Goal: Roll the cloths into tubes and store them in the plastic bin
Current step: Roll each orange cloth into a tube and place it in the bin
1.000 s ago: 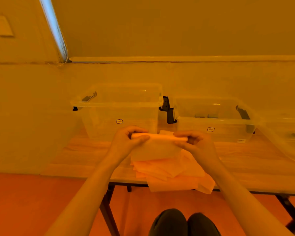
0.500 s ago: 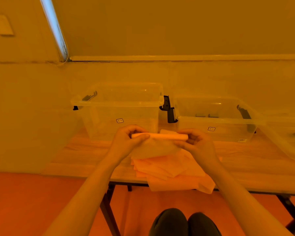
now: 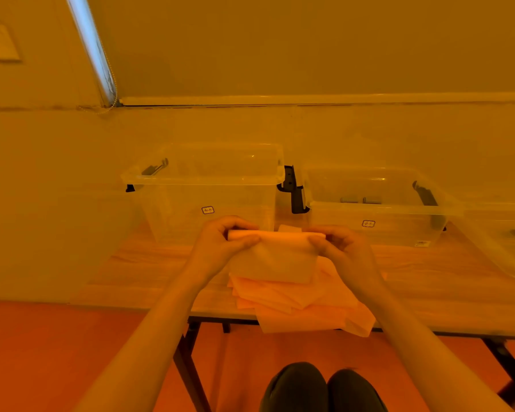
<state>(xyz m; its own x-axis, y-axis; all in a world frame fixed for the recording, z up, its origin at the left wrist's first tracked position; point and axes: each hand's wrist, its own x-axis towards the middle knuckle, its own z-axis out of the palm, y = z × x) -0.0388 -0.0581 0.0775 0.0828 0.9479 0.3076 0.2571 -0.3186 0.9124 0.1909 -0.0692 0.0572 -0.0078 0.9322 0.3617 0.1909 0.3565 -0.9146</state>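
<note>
The left hand (image 3: 220, 245) and right hand (image 3: 341, 248) each pinch one end of the cloth (image 3: 274, 257), fingers curled round its rolled top edge. Compared with one second ago, the roll is slightly thicker and the hanging flap shorter: rolling is in progress, roughly half complete by estimate. The roll's long axis runs left-right, parallel to the front wall of the plastic bin (image 3: 208, 179); the flap points down. The cloth is held just in front of the bin, above the cloth stack (image 3: 298, 304) on the table (image 3: 446, 292).

Half-rolled cloth (image 3: 272, 257) above cloth pile (image 3: 301, 301), clear bin (image 3: 208, 185) behind
</note>
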